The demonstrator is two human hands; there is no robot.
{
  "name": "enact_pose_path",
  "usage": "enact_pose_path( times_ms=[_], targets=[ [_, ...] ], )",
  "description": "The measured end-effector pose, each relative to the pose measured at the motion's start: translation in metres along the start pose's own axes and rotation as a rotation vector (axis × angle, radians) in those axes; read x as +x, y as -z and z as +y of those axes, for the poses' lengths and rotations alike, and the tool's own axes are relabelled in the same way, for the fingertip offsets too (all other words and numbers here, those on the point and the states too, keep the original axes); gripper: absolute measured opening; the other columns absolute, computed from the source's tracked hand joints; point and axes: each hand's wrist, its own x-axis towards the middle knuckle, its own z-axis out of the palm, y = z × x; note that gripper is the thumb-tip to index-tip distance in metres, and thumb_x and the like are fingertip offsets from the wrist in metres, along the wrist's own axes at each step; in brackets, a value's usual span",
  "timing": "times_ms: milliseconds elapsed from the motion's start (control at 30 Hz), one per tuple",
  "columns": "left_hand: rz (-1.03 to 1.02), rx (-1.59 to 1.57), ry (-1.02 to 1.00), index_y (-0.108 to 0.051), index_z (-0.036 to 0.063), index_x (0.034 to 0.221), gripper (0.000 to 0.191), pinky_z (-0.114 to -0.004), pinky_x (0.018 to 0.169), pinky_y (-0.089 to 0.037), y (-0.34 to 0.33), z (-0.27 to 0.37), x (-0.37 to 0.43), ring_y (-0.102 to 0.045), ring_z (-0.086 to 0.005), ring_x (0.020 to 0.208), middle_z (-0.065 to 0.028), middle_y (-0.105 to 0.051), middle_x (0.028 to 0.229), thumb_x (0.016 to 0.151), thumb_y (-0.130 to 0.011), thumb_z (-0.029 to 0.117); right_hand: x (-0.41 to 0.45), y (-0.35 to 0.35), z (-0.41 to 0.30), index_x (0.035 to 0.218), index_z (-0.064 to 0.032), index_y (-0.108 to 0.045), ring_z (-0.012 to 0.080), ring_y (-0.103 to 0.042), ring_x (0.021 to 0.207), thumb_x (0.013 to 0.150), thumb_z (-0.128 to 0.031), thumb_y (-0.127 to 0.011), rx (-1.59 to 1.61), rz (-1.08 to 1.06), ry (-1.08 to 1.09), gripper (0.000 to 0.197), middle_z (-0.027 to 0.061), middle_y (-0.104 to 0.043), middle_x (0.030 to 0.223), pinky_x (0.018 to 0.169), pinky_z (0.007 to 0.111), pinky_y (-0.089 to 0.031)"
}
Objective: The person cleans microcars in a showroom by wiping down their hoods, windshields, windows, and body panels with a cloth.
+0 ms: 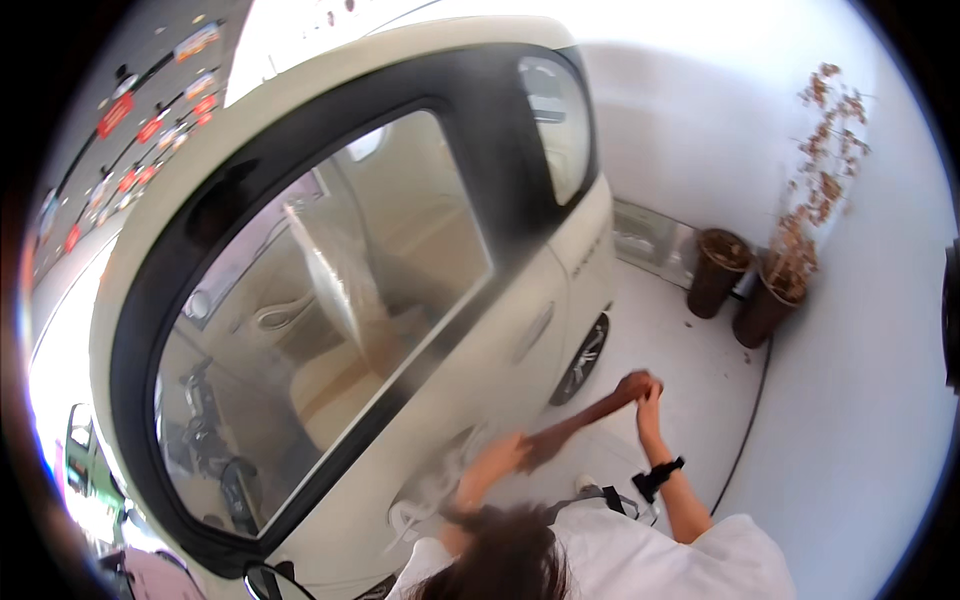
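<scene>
My left hand (504, 453) grips one end of a brown cloth (574, 427). The other end is held in my right hand (649, 391), so the cloth stretches as a twisted strip between them. A black strap or band (658, 478) circles my right wrist. Just beyond my left hand is the cream side door (480, 382) of a small car, whose large side window (330, 322) looks hazy. Whether my left hand touches the door cannot be told. The rear wheel (583, 361) shows past the cloth.
Two brown pots (718, 274) with dried plants stand in the corner by the white wall (862, 360). A dark cable (750, 435) runs along the floor beside that wall. The car's round side mirror (271, 582) juts out at the bottom. A pink vehicle (154, 574) is at lower left.
</scene>
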Motion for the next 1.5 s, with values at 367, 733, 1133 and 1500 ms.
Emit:
enact_pose_path(
  times_ms=[367,733,1133,1500],
  targets=[
    [0.988,0.354,0.029,-0.047,0.007,0.108,0.022,-0.058,0.064,-0.047,0.304,0.187,0.041,-0.062,-0.0485,0.074,-0.0253,-0.065,0.078,0.097,-0.058,0.022,0.296,-0.187,-0.527,0.138,-0.0062,-0.041,0.0264,-0.049,0.123,0.095,-0.01,-0.056,0.636,-0.172,0.972,0.046,0.0121,-0.046,0.134,0.105,0.035,-0.04],
    [1.299,0.517,0.474,-0.045,0.0008,0.119,0.029,-0.048,0.059,-0.048,0.338,0.141,-0.144,-0.063,-0.0448,0.065,-0.0232,-0.061,0.065,0.1,-0.056,0.019,0.083,-0.367,-0.717,0.119,-0.0014,-0.061,0.0374,-0.064,0.099,0.095,-0.037,-0.056,0.254,-0.061,1.669,0.043,0.0238,-0.068,0.099,0.092,0.048,-0.046],
    [1.521,0.228,0.827,-0.038,-0.0042,0.118,0.029,-0.049,0.052,-0.043,0.302,0.043,-0.26,-0.062,-0.0447,0.062,-0.0274,-0.062,0.07,0.104,-0.048,0.019,-0.15,-0.45,-0.753,0.116,-0.0034,-0.063,0.0349,-0.06,0.105,0.092,-0.037,-0.058,0.292,-0.119,1.773,0.042,0.0215,-0.067,0.102,0.1,0.05,-0.037],
    [1.69,0.274,0.982,-0.035,0.0006,0.12,0.029,-0.055,0.064,-0.047,0.262,-0.029,-0.335,-0.062,-0.0517,0.08,-0.0325,-0.064,0.086,0.105,-0.044,0.024,-0.296,-0.498,-0.754,0.094,-0.0035,-0.068,0.0329,-0.063,0.085,0.089,-0.043,-0.055,0.407,-0.066,1.928,0.042,0.0201,-0.07,0.085,0.091,0.046,-0.038]
  ],
)
